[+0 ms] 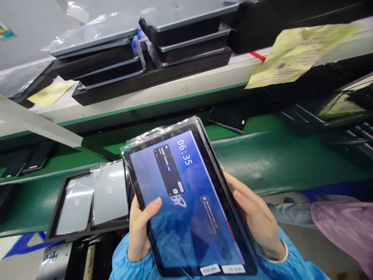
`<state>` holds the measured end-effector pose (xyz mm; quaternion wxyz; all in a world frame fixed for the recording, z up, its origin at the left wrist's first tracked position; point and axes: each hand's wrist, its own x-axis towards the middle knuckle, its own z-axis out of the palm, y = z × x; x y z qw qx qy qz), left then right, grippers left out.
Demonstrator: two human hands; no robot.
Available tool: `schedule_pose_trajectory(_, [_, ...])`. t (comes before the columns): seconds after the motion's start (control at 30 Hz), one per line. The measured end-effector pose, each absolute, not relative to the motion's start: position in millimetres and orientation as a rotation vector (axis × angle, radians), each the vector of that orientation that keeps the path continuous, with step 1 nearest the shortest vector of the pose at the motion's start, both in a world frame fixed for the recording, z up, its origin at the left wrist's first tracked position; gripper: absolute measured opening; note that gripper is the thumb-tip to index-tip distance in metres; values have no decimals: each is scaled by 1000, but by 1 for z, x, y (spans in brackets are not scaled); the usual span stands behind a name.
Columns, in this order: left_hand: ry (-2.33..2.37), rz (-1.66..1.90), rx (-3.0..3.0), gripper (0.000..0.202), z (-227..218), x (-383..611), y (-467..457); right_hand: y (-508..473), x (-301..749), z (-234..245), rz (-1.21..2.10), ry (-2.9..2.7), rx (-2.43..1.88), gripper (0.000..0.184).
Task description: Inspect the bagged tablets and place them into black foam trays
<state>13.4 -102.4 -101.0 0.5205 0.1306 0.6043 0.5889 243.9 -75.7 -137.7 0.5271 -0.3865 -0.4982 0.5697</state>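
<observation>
Head view: tablet (190,210) reads "06:35"; left hand (141,223), thumb over its front, and right hand (258,216) clamp opposite edges.

The single head-worn view looks forward and down, tilted, from the near edge of the bench (256,159) toward the shelf (175,88), close above the tablet (192,206).

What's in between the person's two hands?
A lit-up tablet, showing 06:35, is between the left hand and the right hand. You can see it in the head view.
</observation>
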Motion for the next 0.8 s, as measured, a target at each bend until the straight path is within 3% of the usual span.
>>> schedule_pose_trajectory(0.5, [1381,1390,247,47,-101,14,-102,-77,249,-125,1271,-1313,-1011,42])
schedule_pose_trajectory(0.8, [1353,1278,428,67,-126,-3,-80,-40,241,-149,1499,-1032,-1006,53])
